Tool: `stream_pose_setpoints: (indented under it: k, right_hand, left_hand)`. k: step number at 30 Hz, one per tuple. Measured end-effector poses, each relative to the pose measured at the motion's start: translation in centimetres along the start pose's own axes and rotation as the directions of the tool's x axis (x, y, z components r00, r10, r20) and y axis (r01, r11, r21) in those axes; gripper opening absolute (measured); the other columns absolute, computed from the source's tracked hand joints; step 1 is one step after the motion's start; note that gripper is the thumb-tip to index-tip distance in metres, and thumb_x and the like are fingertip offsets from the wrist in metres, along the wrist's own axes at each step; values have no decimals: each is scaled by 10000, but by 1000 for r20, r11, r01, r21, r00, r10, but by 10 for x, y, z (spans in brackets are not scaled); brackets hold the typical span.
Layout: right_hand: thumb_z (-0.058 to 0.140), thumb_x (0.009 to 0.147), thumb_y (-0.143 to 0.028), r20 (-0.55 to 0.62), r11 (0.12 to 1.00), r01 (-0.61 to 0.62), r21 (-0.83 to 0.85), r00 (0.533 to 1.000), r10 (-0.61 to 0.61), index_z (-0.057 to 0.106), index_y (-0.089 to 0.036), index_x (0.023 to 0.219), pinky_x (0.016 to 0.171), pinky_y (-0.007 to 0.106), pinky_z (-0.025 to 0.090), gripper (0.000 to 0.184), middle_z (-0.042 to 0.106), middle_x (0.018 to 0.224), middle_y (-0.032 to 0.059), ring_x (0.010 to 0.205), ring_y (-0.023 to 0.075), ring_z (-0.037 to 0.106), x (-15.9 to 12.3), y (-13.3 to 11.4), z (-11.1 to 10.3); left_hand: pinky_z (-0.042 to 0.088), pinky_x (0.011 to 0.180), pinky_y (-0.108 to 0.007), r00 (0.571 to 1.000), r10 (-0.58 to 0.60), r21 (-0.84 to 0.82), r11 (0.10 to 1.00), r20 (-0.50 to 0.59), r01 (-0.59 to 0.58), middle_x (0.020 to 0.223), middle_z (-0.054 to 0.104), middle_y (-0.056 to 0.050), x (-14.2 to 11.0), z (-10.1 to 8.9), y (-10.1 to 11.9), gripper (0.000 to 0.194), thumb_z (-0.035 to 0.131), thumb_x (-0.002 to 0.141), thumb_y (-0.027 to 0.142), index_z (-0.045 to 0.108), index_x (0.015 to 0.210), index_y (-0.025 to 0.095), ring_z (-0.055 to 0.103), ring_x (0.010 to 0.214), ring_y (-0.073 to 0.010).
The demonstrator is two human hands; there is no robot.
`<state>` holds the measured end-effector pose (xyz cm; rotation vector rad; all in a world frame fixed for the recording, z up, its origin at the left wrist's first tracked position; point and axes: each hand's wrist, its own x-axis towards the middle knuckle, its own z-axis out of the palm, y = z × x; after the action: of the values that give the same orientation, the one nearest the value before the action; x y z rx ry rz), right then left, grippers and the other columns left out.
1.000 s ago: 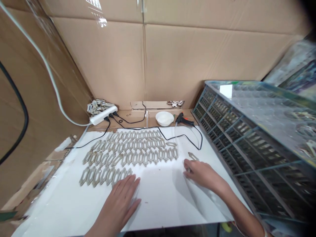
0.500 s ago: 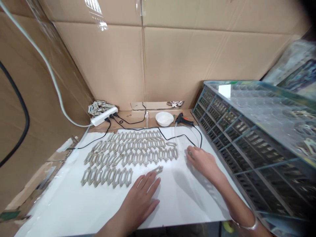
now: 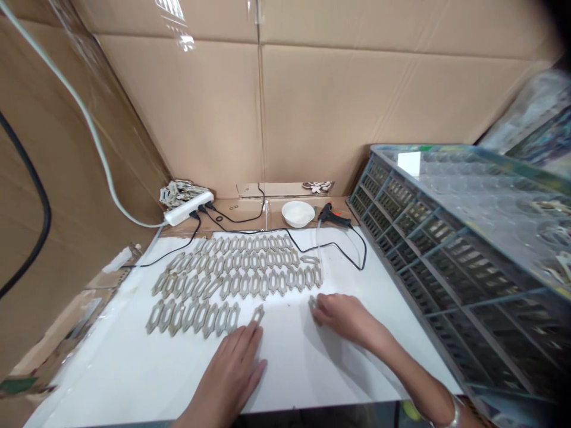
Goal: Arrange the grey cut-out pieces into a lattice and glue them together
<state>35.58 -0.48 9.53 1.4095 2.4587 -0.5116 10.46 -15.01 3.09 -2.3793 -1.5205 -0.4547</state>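
On the white board (image 3: 285, 368), several small grey-beige frame pieces, pointed at both ends with a long slot, lie in rows. My left hand (image 3: 229, 368) rests flat, its fingertips touching one loose frame piece (image 3: 258, 313) just right of the front row (image 3: 194, 318). Its thumb is held apart from the fingers. Over to the right, my right hand (image 3: 345, 318) is closed in a pinch on another frame piece (image 3: 313, 301), whose end shows past the fingertips. The fingers cover the rest of that piece.
Behind the rows are a white bowl (image 3: 297, 214), a black glue gun (image 3: 333, 216) and its cord. A white power strip (image 3: 189, 209) stands at the back left beside a pile of pieces (image 3: 182, 191). A grey plastic crate (image 3: 401, 232) lines the right side; cardboard walls (image 3: 178, 107) enclose the back.
My left hand has moved left with the loose frame piece under its fingertips, close to the front row. My right hand has come nearer and leftward, a piece now showing at its fingertips.
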Motion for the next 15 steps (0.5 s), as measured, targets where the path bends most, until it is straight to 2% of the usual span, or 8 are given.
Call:
stream_pose_setpoints:
  k: [4, 8, 15]
  right_hand:
    - [384, 956, -329, -32, 989, 140, -42, 989, -141, 653, -161, 802, 531, 279, 220, 352, 718, 793, 86, 696, 209, 667, 15, -40, 10]
    - [402, 945, -337, -32, 975, 215, -61, 976, -217, 683, -163, 813, 538, 281, 263, 356, 730, 799, 94, 706, 223, 679, 31, -74, 13]
    - [387, 941, -329, -46, 946, 319, -55, 946, -321, 699, -174, 866, 540, 280, 275, 357, 739, 828, 88, 708, 206, 673, 49, -102, 19]
  left_hand:
    - [458, 863, -362, 998, -63, 9, 998, -26, 63, 1197, 658, -146, -7, -4, -8, 393, 440, 989, 366, 573, 1250, 103, 613, 1040, -265]
    - [441, 850, -371, 995, -97, 13, 995, -34, 97, 1158, 667, -138, -4, -8, -11, 372, 444, 982, 338, 578, 1246, 112, 609, 1019, -272]
    - [439, 895, -363, 990, -138, -108, 985, 5, 137, 1191, 644, -107, -16, -28, -27, 339, 513, 946, 292, 565, 1261, 179, 586, 1090, -266]
